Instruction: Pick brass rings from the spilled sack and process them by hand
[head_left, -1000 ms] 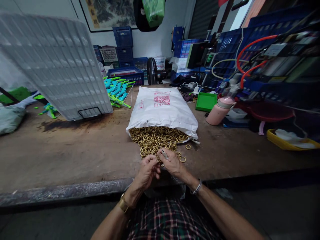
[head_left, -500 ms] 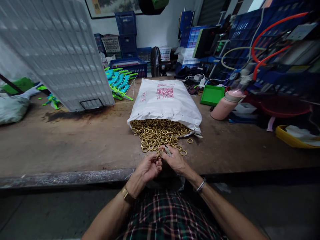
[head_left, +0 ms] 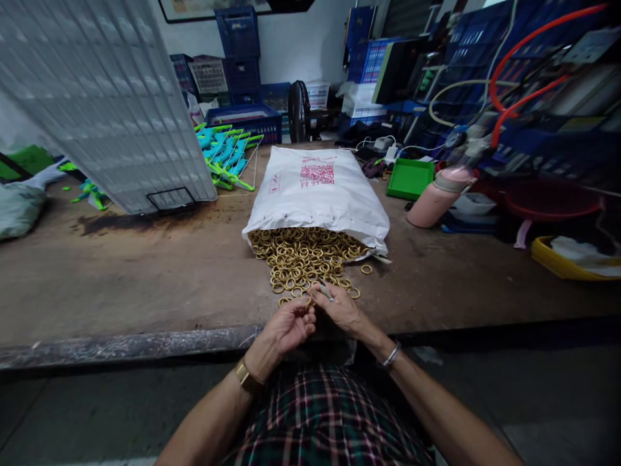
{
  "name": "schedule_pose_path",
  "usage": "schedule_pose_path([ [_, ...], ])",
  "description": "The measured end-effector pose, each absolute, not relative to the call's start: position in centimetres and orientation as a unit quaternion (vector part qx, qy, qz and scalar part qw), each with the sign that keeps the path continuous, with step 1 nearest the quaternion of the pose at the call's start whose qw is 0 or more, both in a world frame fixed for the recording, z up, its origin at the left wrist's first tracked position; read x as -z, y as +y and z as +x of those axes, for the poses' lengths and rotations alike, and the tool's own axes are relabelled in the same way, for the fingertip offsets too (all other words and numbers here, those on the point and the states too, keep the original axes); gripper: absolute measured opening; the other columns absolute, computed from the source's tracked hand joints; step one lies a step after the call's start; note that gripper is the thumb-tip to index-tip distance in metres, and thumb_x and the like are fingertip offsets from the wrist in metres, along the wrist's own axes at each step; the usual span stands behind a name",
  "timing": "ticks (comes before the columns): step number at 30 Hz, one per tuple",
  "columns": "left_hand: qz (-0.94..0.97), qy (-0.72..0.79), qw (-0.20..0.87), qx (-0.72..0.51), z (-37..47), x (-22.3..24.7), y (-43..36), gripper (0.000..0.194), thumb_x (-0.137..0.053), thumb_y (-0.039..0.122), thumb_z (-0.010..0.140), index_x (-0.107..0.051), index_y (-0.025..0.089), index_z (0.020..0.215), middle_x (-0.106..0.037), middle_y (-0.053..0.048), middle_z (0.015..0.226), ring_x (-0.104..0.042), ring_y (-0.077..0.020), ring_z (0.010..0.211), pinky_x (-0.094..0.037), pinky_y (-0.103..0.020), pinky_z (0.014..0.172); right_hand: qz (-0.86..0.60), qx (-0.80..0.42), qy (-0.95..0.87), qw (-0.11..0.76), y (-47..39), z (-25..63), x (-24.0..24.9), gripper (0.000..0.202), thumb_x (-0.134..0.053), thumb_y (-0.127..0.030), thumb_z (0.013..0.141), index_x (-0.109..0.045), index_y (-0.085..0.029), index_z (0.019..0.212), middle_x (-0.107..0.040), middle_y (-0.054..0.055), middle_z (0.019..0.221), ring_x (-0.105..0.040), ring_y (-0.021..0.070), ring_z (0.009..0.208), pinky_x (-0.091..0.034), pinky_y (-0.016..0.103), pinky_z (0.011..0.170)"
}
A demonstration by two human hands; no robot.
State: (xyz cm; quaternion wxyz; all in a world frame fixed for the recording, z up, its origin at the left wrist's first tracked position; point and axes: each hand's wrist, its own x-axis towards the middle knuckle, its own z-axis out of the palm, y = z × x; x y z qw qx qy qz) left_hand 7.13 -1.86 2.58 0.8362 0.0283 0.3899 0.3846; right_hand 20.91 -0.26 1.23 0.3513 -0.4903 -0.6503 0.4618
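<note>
My left hand (head_left: 291, 327) is closed, its thumb and fingers pinching a brass-coloured ring (head_left: 309, 303) just above the table's front part. Against it works my right hand (head_left: 345, 313), its fingers wrapped round a small knife-like tool (head_left: 326, 292) with a dark end and a pale body; its tip is too small to make out. The fingertips of both hands meet at the ring. Right beyond them, a heap of brass-coloured rings (head_left: 303, 259) spills from the mouth of a white woven sack (head_left: 286, 210) with red print, which lies on its side.
The brown wooden table (head_left: 145, 278) ends in a worn front edge. A tall ribbed translucent panel (head_left: 126, 110) stands left, beside teal and green plastic pieces (head_left: 228, 152). To the right are a green tray (head_left: 411, 178), a pink bottle (head_left: 431, 200) and a yellow tray (head_left: 557, 262).
The view has shifted slightly, so the far things sit higher in the picture. Both hands stay together at the ring, with hardly any visible movement.
</note>
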Motion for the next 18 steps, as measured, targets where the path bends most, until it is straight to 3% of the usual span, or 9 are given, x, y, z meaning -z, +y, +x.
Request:
schedule_pose_path([
  [6, 0.06, 0.396, 0.823, -0.403, 7.23, -2.29, -2.02, 0.009, -0.049, 0.011, 0.08, -0.054, 0.012, 0.073, -0.054, 0.0, 0.053, -0.047, -0.0058, 0.039, -0.037, -0.015, 0.037, -0.479, -0.468, -0.652, 0.356, -0.37, 20.84, -1.3, 0.029, -0.043, -0.042, 0.084, -0.056, -0.018, 0.077, -0.054, -0.001, 0.07, -0.047, 0.0122, 0.067, -0.038, 0.024, 0.064],
  [18, 0.03, 0.394, 0.849, -0.35, 6.67, -2.18, -1.88, 0.016, -0.042, 0.009, 0.078, -0.052, 0.012, 0.065, -0.049, 0.001, 0.047, -0.037, -0.0038, 0.032, -0.028, -0.014, 0.033, -0.515, -0.447, -0.659, 0.319, -0.6, 20.46, -1.81, 0.029, -0.04, -0.039, 0.082, -0.053, -0.018, 0.066, -0.051, -0.002, 0.064, -0.045, 0.0116, 0.062, -0.035, 0.024, 0.059],
])
